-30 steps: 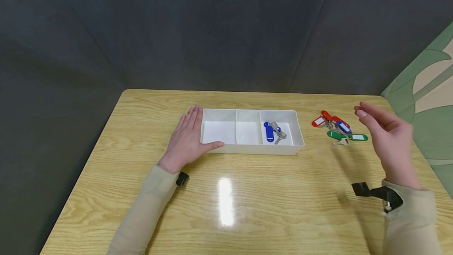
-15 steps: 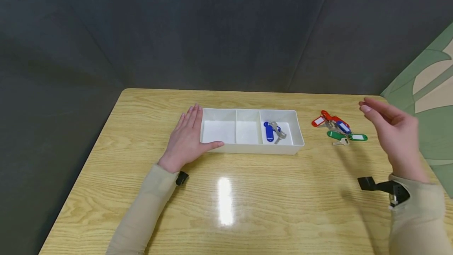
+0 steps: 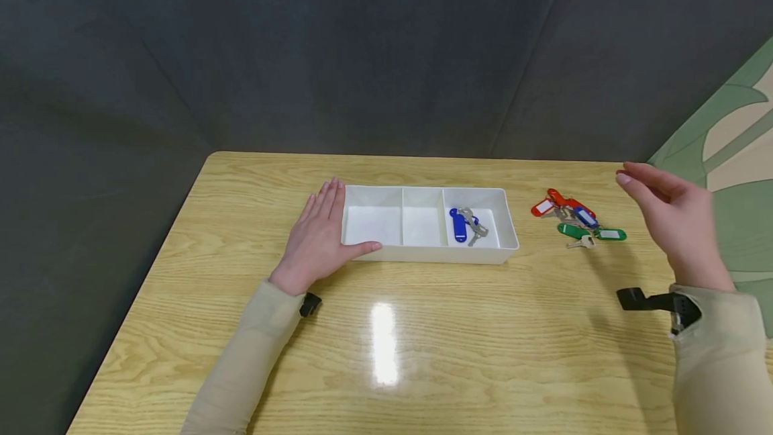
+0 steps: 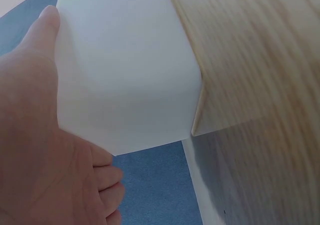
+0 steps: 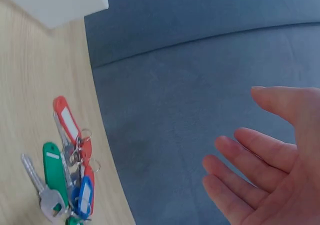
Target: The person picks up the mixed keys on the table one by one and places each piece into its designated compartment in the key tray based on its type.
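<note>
A white tray point(image 3: 423, 255) with three compartments lies on the wooden table. My left hand point(image 3: 317, 237) rests at its left end, fingers straight along the side and thumb over the front rim. In the left wrist view that hand point(image 4: 55, 150) lies against the tray's outer wall point(image 4: 120, 75). Keys with blue tags point(image 3: 459, 225) sit in the right compartment. My right hand point(image 3: 679, 223) hovers with relaxed fingers and holds nothing, to the right of a pile of keys. The pile has red tags point(image 3: 542, 207), a blue tag point(image 3: 585, 217) and green tags point(image 3: 611, 234).
Behind the table's far edge hangs a dark cloth point(image 3: 386, 52). A green and beige leaf-patterned surface point(image 3: 745, 213) borders the table on the right. Bare wood point(image 3: 471, 348) stretches in front of the tray.
My right hand has drifted slightly right and away from me, apart from the key pile. The left hand, tray and keys have stayed put.
</note>
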`<state>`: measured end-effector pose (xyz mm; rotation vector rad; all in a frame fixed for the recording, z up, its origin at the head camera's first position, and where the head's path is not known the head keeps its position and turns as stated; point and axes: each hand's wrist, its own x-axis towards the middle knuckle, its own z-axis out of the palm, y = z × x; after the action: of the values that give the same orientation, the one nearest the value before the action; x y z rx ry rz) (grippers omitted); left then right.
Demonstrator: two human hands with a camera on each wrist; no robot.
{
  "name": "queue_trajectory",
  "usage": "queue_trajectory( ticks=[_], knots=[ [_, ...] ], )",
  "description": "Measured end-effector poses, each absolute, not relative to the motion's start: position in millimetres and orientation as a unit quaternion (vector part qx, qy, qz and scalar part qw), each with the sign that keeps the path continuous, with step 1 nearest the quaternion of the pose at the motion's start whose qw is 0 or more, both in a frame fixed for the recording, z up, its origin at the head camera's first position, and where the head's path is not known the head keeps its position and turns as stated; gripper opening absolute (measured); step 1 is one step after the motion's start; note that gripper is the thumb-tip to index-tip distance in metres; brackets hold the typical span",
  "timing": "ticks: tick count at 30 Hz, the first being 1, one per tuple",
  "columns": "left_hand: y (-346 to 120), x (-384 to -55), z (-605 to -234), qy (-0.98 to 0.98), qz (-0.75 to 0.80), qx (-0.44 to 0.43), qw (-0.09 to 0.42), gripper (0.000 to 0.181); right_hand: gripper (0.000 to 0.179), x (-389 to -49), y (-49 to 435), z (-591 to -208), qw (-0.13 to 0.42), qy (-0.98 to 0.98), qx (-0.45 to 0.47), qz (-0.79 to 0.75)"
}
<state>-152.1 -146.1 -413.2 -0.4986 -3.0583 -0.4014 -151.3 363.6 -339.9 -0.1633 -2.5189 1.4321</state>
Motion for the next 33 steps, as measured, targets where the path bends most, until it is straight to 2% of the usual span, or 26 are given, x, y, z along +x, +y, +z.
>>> queue_trajectory(
  ticks=[11,25,33],
  knots=[
    [-146.1,-152.1,-414.3,-0.978,-0.131,-0.159,0.009,0.126,0.054,-166.8,384.2,-355.5,0.069,-0.878,-0.089,0.465],
    [-145.9,-152.7,-414.0,-0.979,-0.131,-0.159,0.004,0.127,0.074,-178.1,397.9,-387.1,0.008,-0.904,-0.102,0.415],
    [-145.9,-152.7,-414.2,-0.978,-0.13,-0.16,0.007,0.126,0.076,-180.2,397.9,-402.6,-0.006,-0.911,-0.11,0.398]
  ],
)
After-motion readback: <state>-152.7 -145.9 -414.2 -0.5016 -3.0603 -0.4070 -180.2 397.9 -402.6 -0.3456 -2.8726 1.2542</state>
